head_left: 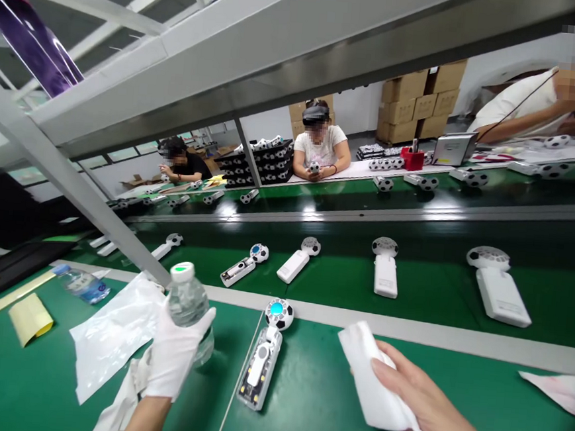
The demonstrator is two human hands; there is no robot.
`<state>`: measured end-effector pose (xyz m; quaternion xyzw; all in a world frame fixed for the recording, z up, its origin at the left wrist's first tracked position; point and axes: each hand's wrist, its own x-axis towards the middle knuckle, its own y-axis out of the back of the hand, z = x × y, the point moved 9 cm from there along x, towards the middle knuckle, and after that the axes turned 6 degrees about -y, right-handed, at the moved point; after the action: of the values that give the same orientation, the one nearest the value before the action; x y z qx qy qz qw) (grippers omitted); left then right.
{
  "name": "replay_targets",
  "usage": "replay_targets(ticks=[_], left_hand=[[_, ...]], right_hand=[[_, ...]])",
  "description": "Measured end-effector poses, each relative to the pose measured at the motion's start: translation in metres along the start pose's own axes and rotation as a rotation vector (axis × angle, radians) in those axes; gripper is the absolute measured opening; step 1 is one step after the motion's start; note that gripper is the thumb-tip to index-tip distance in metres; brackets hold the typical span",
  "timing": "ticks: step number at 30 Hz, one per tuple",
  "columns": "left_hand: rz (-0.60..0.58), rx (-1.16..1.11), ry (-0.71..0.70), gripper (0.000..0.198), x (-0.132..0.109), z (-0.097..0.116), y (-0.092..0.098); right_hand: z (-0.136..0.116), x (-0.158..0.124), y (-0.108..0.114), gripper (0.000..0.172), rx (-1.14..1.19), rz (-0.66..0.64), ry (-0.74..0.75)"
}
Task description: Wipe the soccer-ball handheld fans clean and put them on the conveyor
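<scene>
the gloved left hand is curled round a plastic water bottle, the bare right hand pinches a white cloth, and an opened football-headed handheld fan lies between them on the green worktop.

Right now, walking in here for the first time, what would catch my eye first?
Rows of white gadgets with football-patterned heads lying along the green conveyor belts would strike you first. Closest, at the bottom, a white-gloved left hand grips a plastic water bottle, while the bare right hand holds a white cloth. Far back, a seated co-worker faces the belts before stacked cardboard boxes.
</scene>
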<state>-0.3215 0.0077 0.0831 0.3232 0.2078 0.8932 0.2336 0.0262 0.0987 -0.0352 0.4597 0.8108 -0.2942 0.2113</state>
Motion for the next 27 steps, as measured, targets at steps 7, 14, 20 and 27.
replay_targets(ticks=[7, 14, 20, 27], left_hand=[[0.176, -0.107, -0.004, 0.055, -0.007, -0.015, 0.029], [0.142, 0.279, -0.079, 0.063, -0.043, 0.041, 0.031], [-0.663, 0.325, 0.04, 0.063, -0.075, 0.017, -0.098], [-0.896, 0.486, -0.146, 0.055, -0.118, 0.056, -0.152]], right_hand=[[-0.01, -0.005, 0.025, 0.066, -0.228, 0.055, 0.139], [-0.011, -0.002, 0.038, 0.066, -0.361, 0.137, 0.165], [-0.025, -0.011, 0.04, 0.051, -0.423, 0.235, 0.327], [-0.04, -0.036, 0.054, 0.044, -0.717, 0.284, 0.569]])
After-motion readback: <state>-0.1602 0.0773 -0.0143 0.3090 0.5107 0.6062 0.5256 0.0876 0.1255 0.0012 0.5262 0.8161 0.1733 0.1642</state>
